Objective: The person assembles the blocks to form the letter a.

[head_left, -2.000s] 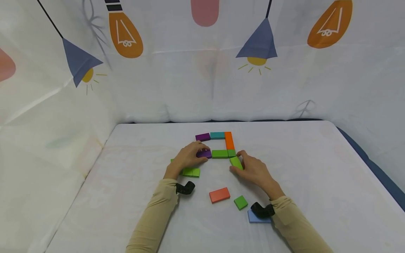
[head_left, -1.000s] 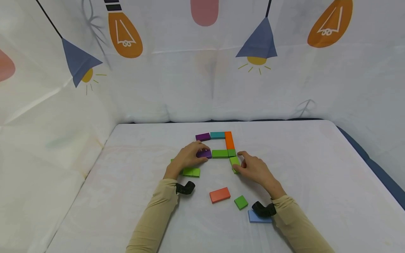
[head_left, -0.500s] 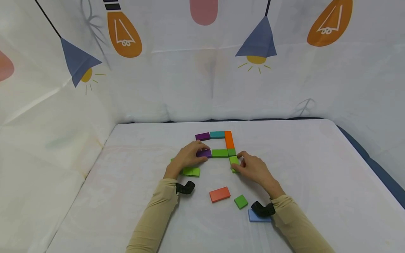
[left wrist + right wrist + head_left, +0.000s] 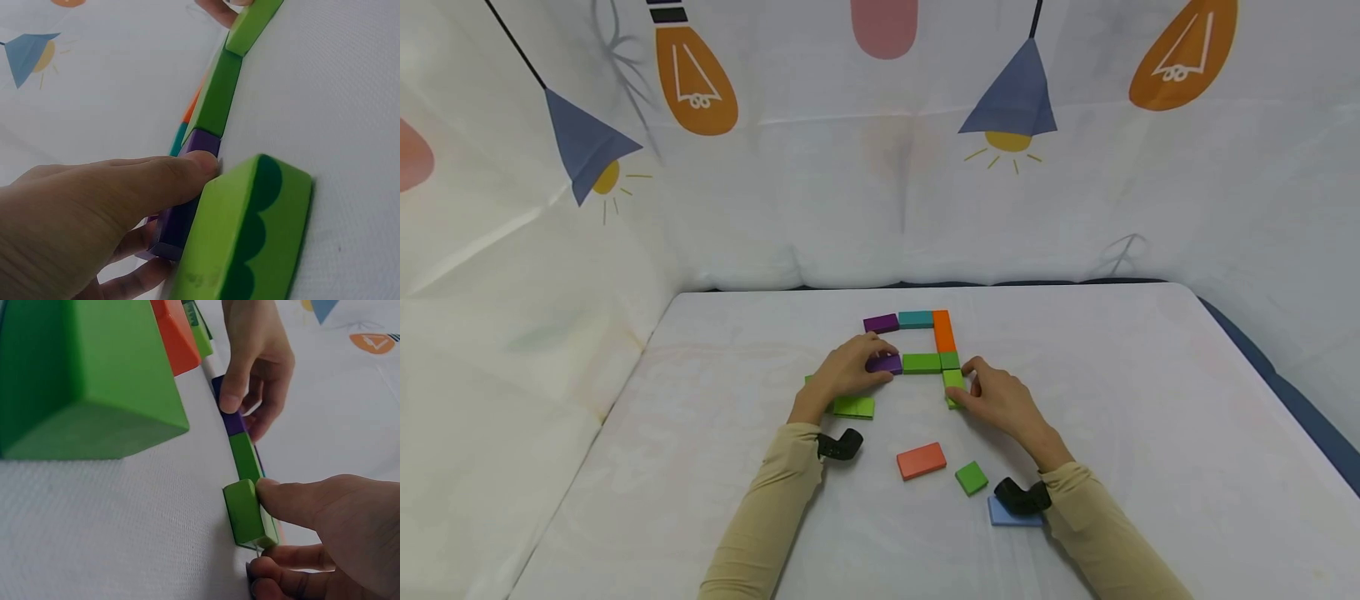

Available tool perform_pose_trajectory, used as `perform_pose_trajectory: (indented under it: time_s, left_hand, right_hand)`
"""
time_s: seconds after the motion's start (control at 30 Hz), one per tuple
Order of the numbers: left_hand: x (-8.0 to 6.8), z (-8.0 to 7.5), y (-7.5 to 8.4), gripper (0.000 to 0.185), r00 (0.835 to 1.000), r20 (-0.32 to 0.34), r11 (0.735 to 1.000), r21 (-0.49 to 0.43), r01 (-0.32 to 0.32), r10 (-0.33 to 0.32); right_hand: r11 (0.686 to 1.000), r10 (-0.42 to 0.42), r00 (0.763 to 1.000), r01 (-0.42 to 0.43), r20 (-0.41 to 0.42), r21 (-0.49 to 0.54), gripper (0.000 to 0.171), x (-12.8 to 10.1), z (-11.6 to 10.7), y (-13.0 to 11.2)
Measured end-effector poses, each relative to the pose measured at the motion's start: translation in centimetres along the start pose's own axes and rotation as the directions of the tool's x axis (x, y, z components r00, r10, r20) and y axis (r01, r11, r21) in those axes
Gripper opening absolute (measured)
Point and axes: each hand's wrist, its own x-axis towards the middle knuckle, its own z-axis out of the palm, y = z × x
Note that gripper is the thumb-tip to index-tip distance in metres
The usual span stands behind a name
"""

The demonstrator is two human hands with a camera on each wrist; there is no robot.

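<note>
My left hand (image 4: 846, 368) holds a purple block (image 4: 886, 365) at the left end of a row, thumb on the near side and fingers on the far side. A green block (image 4: 921, 363) and a small green square block (image 4: 950, 361) continue this row. My right hand (image 4: 1006, 407) pinches a light green block (image 4: 953, 379) between thumb and fingers, its far end against the square block. An orange block (image 4: 944, 332), a teal block (image 4: 916, 320) and a dark purple block (image 4: 881, 323) form the right and far sides of the outline.
Nearer on the white table (image 4: 1150, 400) lie a coral-red block (image 4: 921, 461), a green square block (image 4: 972, 478) and a blue block (image 4: 1013, 513), partly under the right wrist camera. Light green blocks (image 4: 853, 407) sit beside my left wrist, partly hidden by it.
The light green block has turned from a slant to nearly straight below the small square block, as my right thumb shifted on it. My left hand has stayed on the purple block.
</note>
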Motion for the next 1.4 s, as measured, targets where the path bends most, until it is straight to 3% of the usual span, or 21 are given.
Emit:
perform_pose_trajectory:
  time_s: [0.5,0.8,1.4]
  left_hand:
    - [0.08,0.03,0.16,0.039,1.0,-0.002,1.0,-0.014,0.015,-0.015]
    - [0.11,0.02,0.15,0.039,1.0,-0.001,1.0,-0.012,0.015,-0.015]
    - [0.32,0.02,0.21,0.038,1.0,-0.002,1.0,-0.009,-0.001,0.001]
  right_hand:
    - [1.0,0.0,1.0,0.0,0.007,-0.01,0.046,0.21,0.07,0.22]
    - [0.997,0.011,0.999,-0.007,0.042,-0.077,0.035,0.08,-0.01,0.03]
    - [0.994,0.032,0.997,-0.024,0.07,-0.11,0.036,0.27,-0.24,0.18]
